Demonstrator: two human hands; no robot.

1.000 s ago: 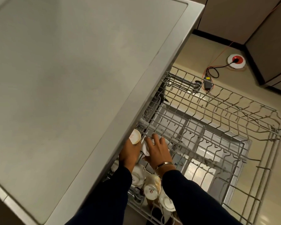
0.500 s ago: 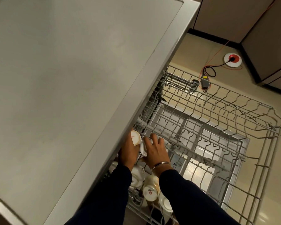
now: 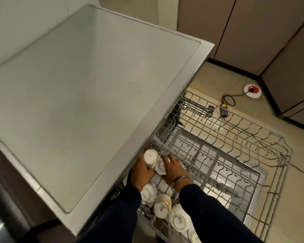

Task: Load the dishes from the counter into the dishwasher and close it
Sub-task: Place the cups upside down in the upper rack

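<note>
The wire upper rack (image 3: 235, 148) of the dishwasher is pulled out below the grey counter (image 3: 81, 95). My left hand (image 3: 140, 171) grips an upturned white cup (image 3: 150, 156) at the rack's near-left corner, close under the counter edge. My right hand (image 3: 174, 168) holds a second white cup (image 3: 161, 166) lying right beside the first; the two cups touch. Several more white cups (image 3: 162, 207) sit bottom-up in the rack between my forearms.
The open dishwasher door (image 3: 249, 174) shows below the rack. On the beige floor behind lie a black adapter with orange cable (image 3: 224, 108) and a round white-and-red floor socket (image 3: 252, 90). Cabinet fronts (image 3: 253, 35) stand at the back and right.
The camera has tilted back, showing more counter and cabinets. Both hands stay on the two cups at the rack's corner, with only slight shifts.
</note>
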